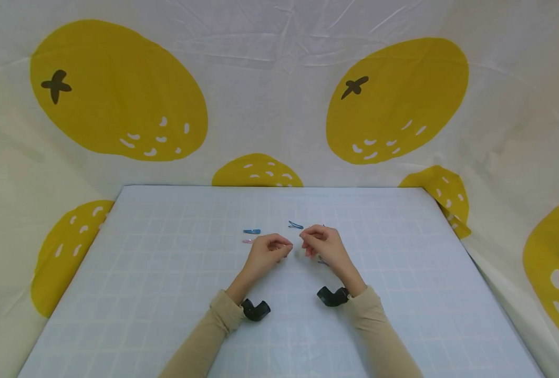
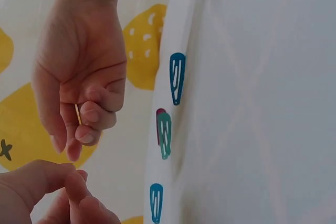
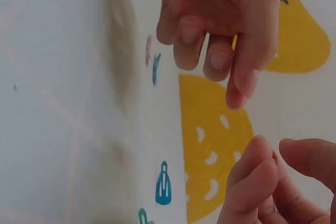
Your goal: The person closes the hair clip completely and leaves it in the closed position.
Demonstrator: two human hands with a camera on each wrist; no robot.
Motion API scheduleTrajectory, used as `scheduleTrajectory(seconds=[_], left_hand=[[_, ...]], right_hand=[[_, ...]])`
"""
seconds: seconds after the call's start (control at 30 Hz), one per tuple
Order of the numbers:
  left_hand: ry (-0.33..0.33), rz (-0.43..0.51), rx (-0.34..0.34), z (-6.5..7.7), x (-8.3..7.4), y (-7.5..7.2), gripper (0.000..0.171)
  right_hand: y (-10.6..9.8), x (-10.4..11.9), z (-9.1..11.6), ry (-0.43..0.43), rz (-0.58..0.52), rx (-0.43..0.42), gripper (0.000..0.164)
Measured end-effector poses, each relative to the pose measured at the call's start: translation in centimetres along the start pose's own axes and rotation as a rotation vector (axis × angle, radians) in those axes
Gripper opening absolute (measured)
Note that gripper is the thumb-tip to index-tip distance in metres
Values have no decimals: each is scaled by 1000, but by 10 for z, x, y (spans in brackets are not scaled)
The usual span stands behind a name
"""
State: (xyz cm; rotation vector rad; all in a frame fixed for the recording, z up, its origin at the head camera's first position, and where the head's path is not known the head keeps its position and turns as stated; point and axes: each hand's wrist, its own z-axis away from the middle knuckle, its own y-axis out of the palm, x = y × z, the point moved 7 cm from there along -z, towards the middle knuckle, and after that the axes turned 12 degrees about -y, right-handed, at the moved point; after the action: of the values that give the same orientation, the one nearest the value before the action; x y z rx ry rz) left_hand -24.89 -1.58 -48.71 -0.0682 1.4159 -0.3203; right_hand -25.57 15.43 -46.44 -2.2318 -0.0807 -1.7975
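My left hand [image 1: 266, 253] hovers above the table with its fingers loosely bent and its thumb and index fingertips close together. Facing it, a small gap away, is my right hand [image 1: 328, 249], also loosely bent, its thumb and index tip slightly apart. I see nothing held in either one. Several snap hair clips lie about them: a blue clip [image 1: 252, 231] and a pink clip [image 1: 247, 241] by the left hand, and a blue clip [image 1: 296, 226] beyond the gap. Near the right hand, the left wrist view shows a green clip [image 2: 165, 136] overlapping a red one [image 2: 158, 113].
A pale gridded cloth covers the table [image 1: 118, 294]. Behind it hangs a white curtain [image 1: 265, 105] printed with large yellow fruit. Each wrist carries a black curved tube, the left tube [image 1: 256, 310] and the right tube [image 1: 332, 296].
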Motion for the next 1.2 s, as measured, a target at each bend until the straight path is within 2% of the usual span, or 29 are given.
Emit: scheduleTrajectory(seconds=[0.2, 0.47, 0.73, 0.9, 1.07, 1.2], left_hand=[[12, 28, 48, -3, -2, 23, 4], [-18, 15, 73, -4, 0, 46, 5], [-29, 33, 97, -6, 4, 66, 5], [-53, 30, 106, -7, 8, 74, 5], [-2, 17, 108, -10, 10, 78, 7], [125, -71, 114, -12, 14, 81, 11]], right_hand=[[-28, -1, 10, 19, 27, -15, 31], [-58, -13, 26, 60, 74, -17, 26], [-75, -27, 39, 37, 90, -73, 26], [-81, -38, 45, 87, 105, -99, 24], [-81, -47, 47, 119, 95, -69, 22], [-79, -54, 50, 135, 112, -6, 24]])
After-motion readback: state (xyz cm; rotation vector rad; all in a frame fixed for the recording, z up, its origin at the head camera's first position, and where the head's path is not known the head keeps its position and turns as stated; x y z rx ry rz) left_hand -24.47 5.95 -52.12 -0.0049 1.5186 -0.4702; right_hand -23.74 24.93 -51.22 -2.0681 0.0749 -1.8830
